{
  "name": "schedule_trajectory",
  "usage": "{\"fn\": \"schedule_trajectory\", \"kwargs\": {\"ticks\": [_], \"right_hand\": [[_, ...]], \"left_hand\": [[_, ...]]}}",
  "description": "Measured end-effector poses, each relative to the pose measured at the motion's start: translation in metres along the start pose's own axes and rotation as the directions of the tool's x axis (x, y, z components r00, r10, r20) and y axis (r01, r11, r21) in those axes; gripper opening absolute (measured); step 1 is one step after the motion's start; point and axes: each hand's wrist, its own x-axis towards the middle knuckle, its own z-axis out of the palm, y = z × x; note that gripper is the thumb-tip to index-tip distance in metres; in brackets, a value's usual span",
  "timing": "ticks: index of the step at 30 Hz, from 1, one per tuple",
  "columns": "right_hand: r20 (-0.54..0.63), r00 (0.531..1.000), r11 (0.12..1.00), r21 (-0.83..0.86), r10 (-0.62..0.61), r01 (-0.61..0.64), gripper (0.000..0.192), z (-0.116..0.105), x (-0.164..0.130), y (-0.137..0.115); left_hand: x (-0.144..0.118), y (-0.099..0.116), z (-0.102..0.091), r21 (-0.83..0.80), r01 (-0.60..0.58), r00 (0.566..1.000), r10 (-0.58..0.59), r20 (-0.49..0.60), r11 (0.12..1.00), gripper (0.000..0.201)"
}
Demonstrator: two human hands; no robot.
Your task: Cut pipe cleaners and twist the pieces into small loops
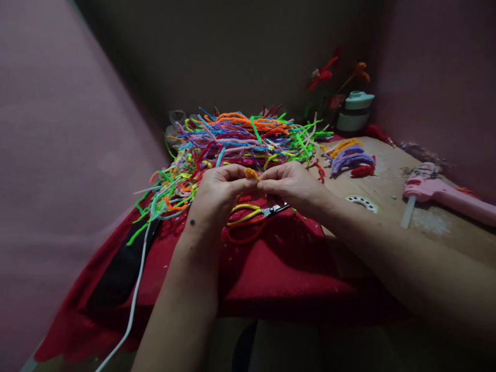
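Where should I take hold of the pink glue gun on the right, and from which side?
Grip the pink glue gun around its long handle, which runs off toward the right edge of the table. Come from above and the right, since the body lies flat, its nozzle end points left, and both hands are occupied at the centre.

Orange pipe cleaner [251, 173], red cloth [287, 263], pink glue gun [442, 192].

A pile of pipe cleaners [236, 139] lies on the red cloth [279, 268]; scissors [271, 211] near it, a pink glue gun [442, 194] to the right, flowers [329, 72] behind.
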Motion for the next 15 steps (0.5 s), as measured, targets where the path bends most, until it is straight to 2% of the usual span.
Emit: {"fn": "schedule_trajectory", "kwargs": {"ticks": [3, 7, 9, 12, 15], "right_hand": [[-0.026, 0.998, 0.996, 0.072, 0.049, -0.047, 0.015, 0.001, -0.001, -0.001], [-0.025, 0.999, 0.995, 0.096, 0.031, -0.029, 0.013, 0.004, -0.002, 0.0], [-0.009, 0.999, 0.99, 0.138, 0.038, -0.036, 0.014, 0.004, -0.002, -0.001], [0.014, 0.996, 0.974, 0.212, 0.085, -0.086, 0.016, 0.004, -0.002, -0.002], [0.016, 0.994, 0.961, 0.254, 0.112, -0.113, 0.017, 0.004, -0.001, -0.001]], "left_hand": [[0.0, -0.001, -0.001, -0.006, -0.021, 1.0, 0.021, 0.015, 1.0, 0.012], [-0.001, 0.001, 0.004, 0.085, -0.08, 0.991, 0.089, -0.104, 0.993, 0.008], [-0.001, 0.002, 0.008, 0.095, -0.102, 0.986, 0.113, -0.123, 0.99, 0.006], [-0.001, 0.0, 0.011, 0.036, -0.127, 0.982, 0.131, -0.135, 0.991, 0.007], [0.001, -0.006, 0.013, -0.122, -0.13, 0.985, 0.114, -0.128, 0.984, 0.009]]}}
